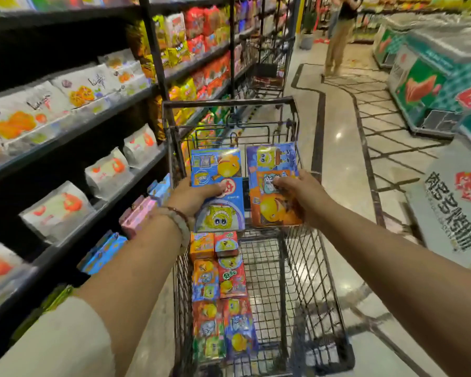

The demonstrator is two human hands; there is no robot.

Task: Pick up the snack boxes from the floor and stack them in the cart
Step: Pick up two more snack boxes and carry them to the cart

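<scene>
A black wire cart stands in the aisle below me. My left hand grips a blue snack box with a yellow cartoon face, held flat above the cart's far half. My right hand grips a blue and orange snack box beside it, thumb on its top face. Both boxes hover side by side over the basket. Inside the cart, several colourful snack boxes lie in two rows along its left side. The right half of the cart floor shows bare wire.
Dark shelves full of bagged snacks run along the left, close to the cart. A second cart stands further down the aisle. Chest freezers line the right side. A person stands far ahead on the tiled floor.
</scene>
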